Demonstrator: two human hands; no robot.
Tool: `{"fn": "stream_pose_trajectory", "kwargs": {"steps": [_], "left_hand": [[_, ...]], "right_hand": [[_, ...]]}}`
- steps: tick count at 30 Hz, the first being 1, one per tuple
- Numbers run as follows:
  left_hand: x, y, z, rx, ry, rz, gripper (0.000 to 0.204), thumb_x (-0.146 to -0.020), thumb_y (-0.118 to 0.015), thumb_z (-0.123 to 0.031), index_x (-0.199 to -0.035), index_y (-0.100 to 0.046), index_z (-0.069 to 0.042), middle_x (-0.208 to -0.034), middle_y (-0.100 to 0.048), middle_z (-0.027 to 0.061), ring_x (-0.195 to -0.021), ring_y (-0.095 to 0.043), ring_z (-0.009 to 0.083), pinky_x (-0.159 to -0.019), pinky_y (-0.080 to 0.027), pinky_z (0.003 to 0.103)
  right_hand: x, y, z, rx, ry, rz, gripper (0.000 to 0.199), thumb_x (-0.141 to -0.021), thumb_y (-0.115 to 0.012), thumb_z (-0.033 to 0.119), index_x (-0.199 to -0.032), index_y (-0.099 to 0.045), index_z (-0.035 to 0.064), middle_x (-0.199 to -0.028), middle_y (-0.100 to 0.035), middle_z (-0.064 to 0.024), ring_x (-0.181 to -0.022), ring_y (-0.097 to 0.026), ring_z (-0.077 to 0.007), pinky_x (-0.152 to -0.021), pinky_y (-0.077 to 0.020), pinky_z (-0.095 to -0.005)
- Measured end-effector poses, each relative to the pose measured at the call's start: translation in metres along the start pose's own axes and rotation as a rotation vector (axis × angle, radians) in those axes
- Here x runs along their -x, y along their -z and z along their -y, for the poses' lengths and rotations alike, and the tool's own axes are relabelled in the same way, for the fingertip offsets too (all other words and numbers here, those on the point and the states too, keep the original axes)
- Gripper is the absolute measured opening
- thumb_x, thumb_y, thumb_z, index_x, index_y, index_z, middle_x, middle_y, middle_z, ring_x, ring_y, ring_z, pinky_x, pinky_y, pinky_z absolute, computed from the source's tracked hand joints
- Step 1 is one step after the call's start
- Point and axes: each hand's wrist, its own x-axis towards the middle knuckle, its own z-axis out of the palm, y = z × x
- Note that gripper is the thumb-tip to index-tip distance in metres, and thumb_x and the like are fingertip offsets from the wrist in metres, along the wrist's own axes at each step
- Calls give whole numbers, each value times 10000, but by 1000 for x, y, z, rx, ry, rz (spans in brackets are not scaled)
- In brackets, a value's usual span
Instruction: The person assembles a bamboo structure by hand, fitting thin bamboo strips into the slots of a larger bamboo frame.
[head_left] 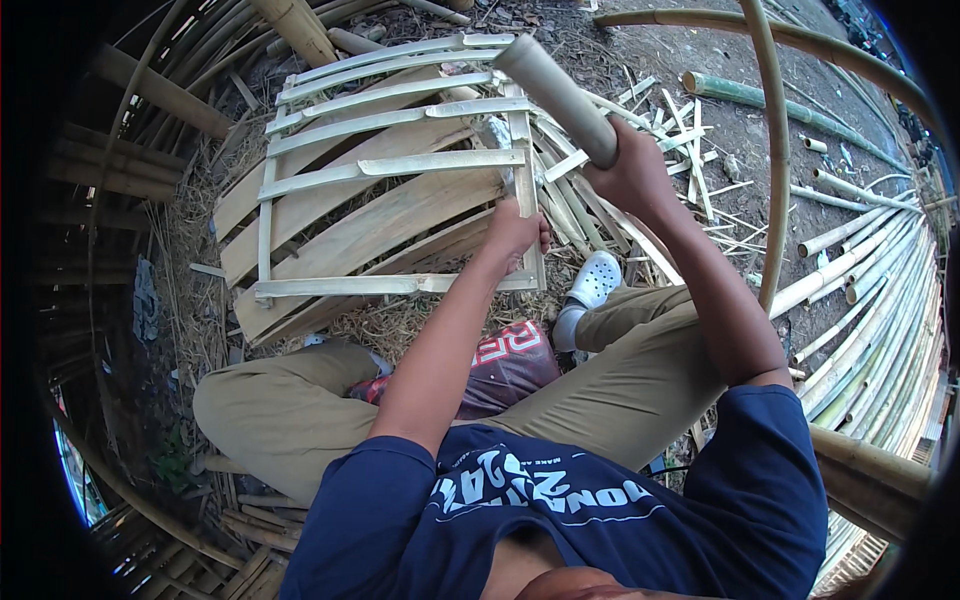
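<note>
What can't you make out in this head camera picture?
All in the head view:
- Left hand: its back hides what the palm holds.
- Right hand: its back hides how it grips the pale cylinder.
- Curved bamboo pole: top cut off by the upper edge.

Across the chest of the navy T-shirt (610, 545) I can make out white print (545, 488), big block capitals and numerals broken up by the folds, with a much smaller line of capitals near them and a thin white line alongside. Down between the wearer's legs, the dark cloth bundle (490, 392) carries bold red capitals (507, 343) edged in white, just a short run of them in sight, and the red marking at its far left is too small to tell.
</note>
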Motion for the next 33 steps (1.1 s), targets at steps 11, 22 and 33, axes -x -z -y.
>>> {"fn": "stream_pose_trajectory", "kwargs": {"steps": [11,22,33], "left_hand": [[-13,-4,2,39,50,9,64,-996,-589,38,-1059,-599,28,-818,-637,83,-673,-637,171,-540,-552,346],[-14,8,5,13,-3,-21,57,-1003,-549,48,-1049,-582,47,-822,-613,94,-631,-600,179,-511,-526,355],[-11,3,5,39,-33,-48,116,-979,-498,77,-1060,-575,45,-804,-621,91,-607,-601,179,-515,-521,354]], "right_hand": [[12,-15,-17,362,0,313,308,-760,-767,144,-1004,-655,-7,-876,-733,-263,-851,-725,-476,-776,-578,-537],[18,2,-6,-137,-105,-54,399,-754,-785,195,-1064,-658,-20,-912,-739,-261,-885,-736,-456,-840,-580,-533],[24,-25,-19,324,-37,319,383,-783,-763,178,-1055,-634,-59,-880,-736,-289,-871,-737,-481,-809,-589,-532]]}}
